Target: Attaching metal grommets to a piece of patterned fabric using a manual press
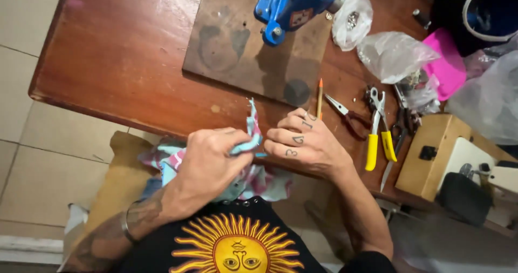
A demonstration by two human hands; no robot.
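While both hands work at the near edge of the wooden table, the left hand pinches a plaid cloth tight, and the right hand rests curled beside it, holding nothing visible. Yellow-handled pliers crowd the table's right; its left lies barer.

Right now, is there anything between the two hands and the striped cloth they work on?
Nothing visible does. The left hand already grips the striped cloth at the table's edge, and the right hand touches it from the other side. The pencil and the pliers lie apart, farther right.
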